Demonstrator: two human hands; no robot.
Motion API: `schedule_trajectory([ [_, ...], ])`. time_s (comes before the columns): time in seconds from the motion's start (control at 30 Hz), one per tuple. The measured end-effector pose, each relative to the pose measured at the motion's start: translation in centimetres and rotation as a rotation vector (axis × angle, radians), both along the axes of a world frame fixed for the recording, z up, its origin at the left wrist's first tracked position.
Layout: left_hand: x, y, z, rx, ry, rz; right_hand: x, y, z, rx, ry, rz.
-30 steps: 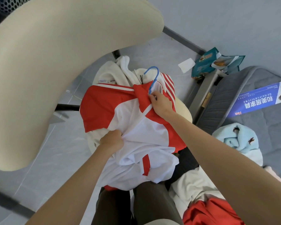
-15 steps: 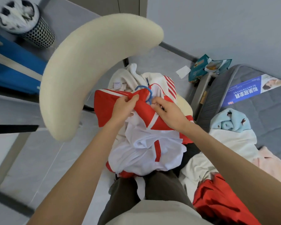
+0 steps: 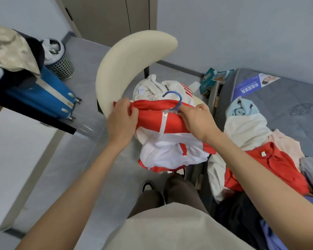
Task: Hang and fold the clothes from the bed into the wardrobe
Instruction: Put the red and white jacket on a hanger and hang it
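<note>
A red and white zip jacket (image 3: 172, 147) hangs in front of me over a chair seat, on a blue hanger (image 3: 175, 100) whose hook sticks up above the collar. My left hand (image 3: 122, 120) grips the jacket's red left shoulder. My right hand (image 3: 197, 120) pinches the red collar at the base of the hanger hook. A cream garment (image 3: 152, 87) with red stripes lies under the jacket. More clothes lie on the bed at the right: a light blue piece (image 3: 242, 107), a cream piece (image 3: 246, 129) and a red shirt (image 3: 271, 166).
A cream curved chair back (image 3: 132, 64) rises behind the jacket. A blue suitcase (image 3: 45, 94) and a mesh bin (image 3: 60, 62) stand at the left. The grey mattress (image 3: 287, 112) with a blue leaflet (image 3: 251, 85) is at the right. Wardrobe doors (image 3: 112, 17) stand at the back.
My left hand has gone from the white front up to the jacket's left shoulder. The jacket is pulled wider across the hanger. My view has risen, showing the suitcase, bin and wardrobe doors.
</note>
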State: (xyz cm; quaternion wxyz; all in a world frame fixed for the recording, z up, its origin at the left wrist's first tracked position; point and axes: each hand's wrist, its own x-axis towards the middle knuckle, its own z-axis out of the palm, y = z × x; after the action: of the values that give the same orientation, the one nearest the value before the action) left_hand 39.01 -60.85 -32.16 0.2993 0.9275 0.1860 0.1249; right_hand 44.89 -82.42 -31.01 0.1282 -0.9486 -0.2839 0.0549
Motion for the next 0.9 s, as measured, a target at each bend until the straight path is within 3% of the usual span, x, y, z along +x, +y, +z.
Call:
schedule_trajectory([
  [0.1, -2.3, 0.8, 3.6, 0.119, -0.079, -0.023, -1.7, -0.2, 3.1, -0.014, -0.152, -0.031],
  [0.17, -3.4, 1.4, 6.0, 0.088, -0.119, 0.011, -3.0, 0.0, 5.4, 0.056, -0.244, -0.031],
  [0.37, -7.1, 0.9, 11.7, 0.006, -0.277, 0.017, -7.3, -0.3, 11.3, 0.398, -0.07, 0.131],
  [0.53, -12.3, -0.6, 14.3, -0.129, -0.343, -0.041, -11.8, -0.9, 14.0, 0.401, -0.039, 0.268],
  [0.67, -17.8, -0.8, 15.6, -0.246, -0.356, 0.059, -14.8, 0.3, 15.9, 0.362, -0.07, 0.371],
  [0.9, -26.4, 1.1, 18.5, -0.132, -0.451, 0.103, -18.9, 4.8, 18.7, 0.198, -0.124, 0.485],
])
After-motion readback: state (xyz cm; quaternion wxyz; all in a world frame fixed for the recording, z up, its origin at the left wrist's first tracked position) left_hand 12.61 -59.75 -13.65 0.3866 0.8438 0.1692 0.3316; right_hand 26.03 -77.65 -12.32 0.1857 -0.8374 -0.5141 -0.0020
